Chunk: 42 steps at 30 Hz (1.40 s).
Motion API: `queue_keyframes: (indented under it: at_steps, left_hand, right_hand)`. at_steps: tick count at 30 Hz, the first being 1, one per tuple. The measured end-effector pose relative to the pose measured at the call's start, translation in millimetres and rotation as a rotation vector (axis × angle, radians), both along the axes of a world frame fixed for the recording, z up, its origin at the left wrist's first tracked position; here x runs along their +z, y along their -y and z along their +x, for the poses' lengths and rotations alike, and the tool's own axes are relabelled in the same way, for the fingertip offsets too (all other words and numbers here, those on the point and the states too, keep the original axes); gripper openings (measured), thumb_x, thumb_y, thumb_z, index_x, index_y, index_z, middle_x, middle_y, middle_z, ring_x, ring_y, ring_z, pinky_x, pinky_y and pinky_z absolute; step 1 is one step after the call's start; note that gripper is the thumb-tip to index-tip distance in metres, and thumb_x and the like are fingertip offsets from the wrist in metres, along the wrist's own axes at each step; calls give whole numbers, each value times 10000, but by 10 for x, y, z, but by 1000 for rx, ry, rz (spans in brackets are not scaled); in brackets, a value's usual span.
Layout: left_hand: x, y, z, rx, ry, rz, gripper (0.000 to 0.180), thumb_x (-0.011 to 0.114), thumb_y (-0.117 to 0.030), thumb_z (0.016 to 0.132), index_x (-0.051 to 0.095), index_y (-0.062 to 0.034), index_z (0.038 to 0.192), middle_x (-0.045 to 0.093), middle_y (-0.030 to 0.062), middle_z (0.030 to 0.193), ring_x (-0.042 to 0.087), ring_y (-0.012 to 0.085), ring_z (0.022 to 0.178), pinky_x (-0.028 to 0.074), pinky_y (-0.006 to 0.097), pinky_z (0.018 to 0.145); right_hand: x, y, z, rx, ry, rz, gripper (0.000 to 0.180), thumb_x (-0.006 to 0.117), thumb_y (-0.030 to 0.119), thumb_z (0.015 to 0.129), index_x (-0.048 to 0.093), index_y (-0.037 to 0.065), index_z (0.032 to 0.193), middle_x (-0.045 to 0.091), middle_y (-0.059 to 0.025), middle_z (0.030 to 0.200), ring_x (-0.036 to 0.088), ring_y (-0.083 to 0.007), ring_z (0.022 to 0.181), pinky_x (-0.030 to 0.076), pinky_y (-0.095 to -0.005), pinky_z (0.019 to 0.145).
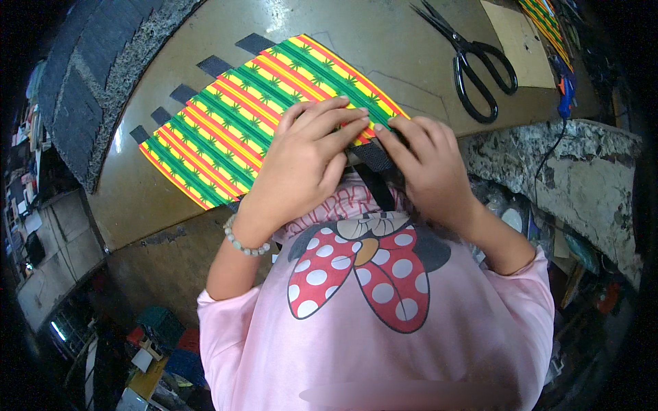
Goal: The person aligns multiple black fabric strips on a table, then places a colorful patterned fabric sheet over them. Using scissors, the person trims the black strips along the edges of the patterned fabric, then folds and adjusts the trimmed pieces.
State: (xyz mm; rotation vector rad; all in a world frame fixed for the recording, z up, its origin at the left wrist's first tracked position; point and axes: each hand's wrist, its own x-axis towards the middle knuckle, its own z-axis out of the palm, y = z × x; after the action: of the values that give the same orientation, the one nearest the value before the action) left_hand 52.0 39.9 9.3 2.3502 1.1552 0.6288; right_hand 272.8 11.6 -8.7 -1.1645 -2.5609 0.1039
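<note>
A sheet of striped fabric point(233, 123) in red, yellow and green lies on the brown worktable point(384, 48), with several dark strips point(214, 66) sticking out from under its far edge. My left hand point(305, 161) presses flat on the near corner of the fabric, fingers pointing right. My right hand point(425, 164) meets it there, pinching a black strap point(373, 161) that runs under the fabric edge and down toward my chest.
Black-handled scissors point(473, 65) lie at the far right of the table beside a piece of brown card point(521, 41). A grey curved foam pad point(103, 75) lies to the left. A rough stone ledge point(576, 164) is at the right.
</note>
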Motion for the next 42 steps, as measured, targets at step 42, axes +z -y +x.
queue_keyframes:
  at_steps: [42]
  left_hand:
    - [-331,-41,67,505,-245,382,415,536,-244,947,584,-13,1289,537,168,1386,414,377,1361,233,581,1140]
  right_hand:
    - [156,-851,-451,-370,-317,144,451,806,236,746,593,20,1080,647,-151,880,657,-323,770,529,-414,681]
